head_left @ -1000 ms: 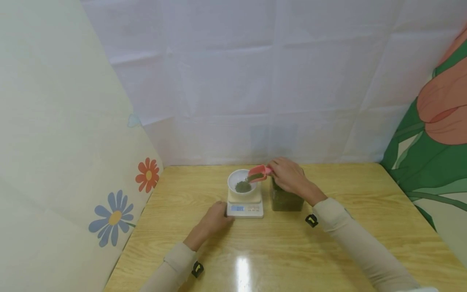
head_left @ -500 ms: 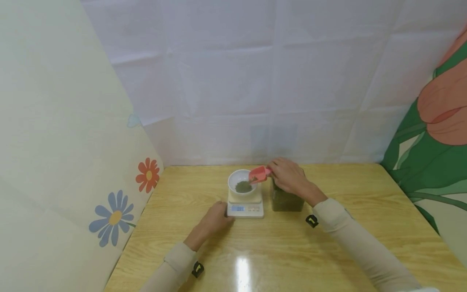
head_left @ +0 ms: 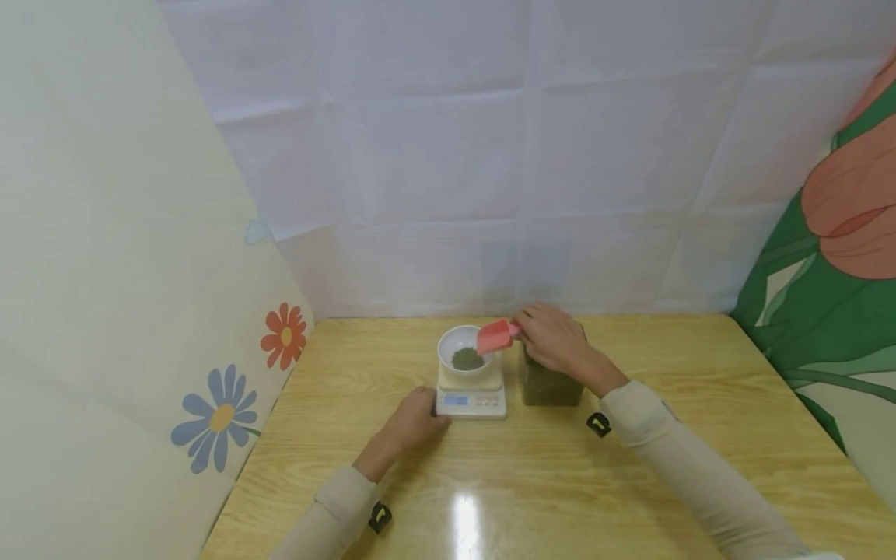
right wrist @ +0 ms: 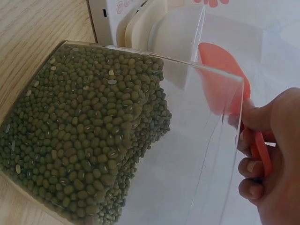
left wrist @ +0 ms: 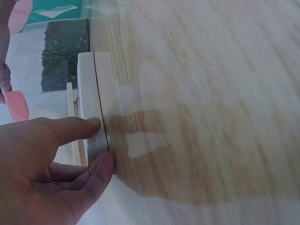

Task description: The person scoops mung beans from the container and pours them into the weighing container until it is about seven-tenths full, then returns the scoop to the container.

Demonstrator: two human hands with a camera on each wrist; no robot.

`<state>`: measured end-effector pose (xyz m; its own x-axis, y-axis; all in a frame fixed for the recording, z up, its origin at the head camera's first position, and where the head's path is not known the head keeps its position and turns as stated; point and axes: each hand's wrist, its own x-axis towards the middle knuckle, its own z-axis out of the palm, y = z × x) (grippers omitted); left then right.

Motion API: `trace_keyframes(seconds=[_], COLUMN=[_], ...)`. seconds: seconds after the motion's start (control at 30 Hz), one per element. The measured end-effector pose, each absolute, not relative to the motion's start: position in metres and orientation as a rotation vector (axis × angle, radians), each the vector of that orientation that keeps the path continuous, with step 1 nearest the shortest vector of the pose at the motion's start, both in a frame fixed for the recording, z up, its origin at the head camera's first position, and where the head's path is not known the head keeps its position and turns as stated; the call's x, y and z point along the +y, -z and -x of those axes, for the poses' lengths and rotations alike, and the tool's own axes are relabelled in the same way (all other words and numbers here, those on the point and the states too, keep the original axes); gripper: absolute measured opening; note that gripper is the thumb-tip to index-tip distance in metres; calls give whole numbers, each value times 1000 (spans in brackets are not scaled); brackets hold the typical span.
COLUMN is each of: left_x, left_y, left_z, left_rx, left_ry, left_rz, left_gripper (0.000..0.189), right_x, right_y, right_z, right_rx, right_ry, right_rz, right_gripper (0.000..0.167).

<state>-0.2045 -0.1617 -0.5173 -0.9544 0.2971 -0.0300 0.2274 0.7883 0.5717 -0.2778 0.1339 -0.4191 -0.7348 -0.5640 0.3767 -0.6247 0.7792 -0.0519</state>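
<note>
My right hand (head_left: 553, 336) grips the handle of a red scoop (head_left: 494, 337), tilted at the right rim of a white bowl (head_left: 449, 341). No beans show in the scoop. Green mung beans (head_left: 467, 358) lie in the bowl, which stands on a white kitchen scale (head_left: 490, 410) with a lit display. With thumb and fingertips, my left hand (left wrist: 51, 168) holds the scale's near left corner. A clear square container (right wrist: 187, 159), part full of mung beans (right wrist: 79, 131), stands right of the scale, beneath my right hand.
A wooden table (head_left: 560, 490) bears everything. Behind it hangs a white sheet (head_left: 434, 171). Flower-printed panels rise on the left (head_left: 105, 272) and right (head_left: 854, 311), and the container's walls stand close to the scale.
The scoop has tipped further over the bowl, and the beans seen in it earlier have slid out. The bowl's heap looks slightly bigger. My left hand has kept its place on the scale.
</note>
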Motion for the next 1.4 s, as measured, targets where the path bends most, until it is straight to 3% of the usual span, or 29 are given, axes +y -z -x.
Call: trace_keyframes(seconds=[1.4], left_x=[-163], left_y=[517], left_z=[203], left_rx=[2866], left_ry=[-909], left_rz=[-445], left_gripper=[29], right_x=[165], right_y=[402], right_z=[262], right_rx=[-2723], right_ry=[-380], right_rz=[-866], right_gripper=[21])
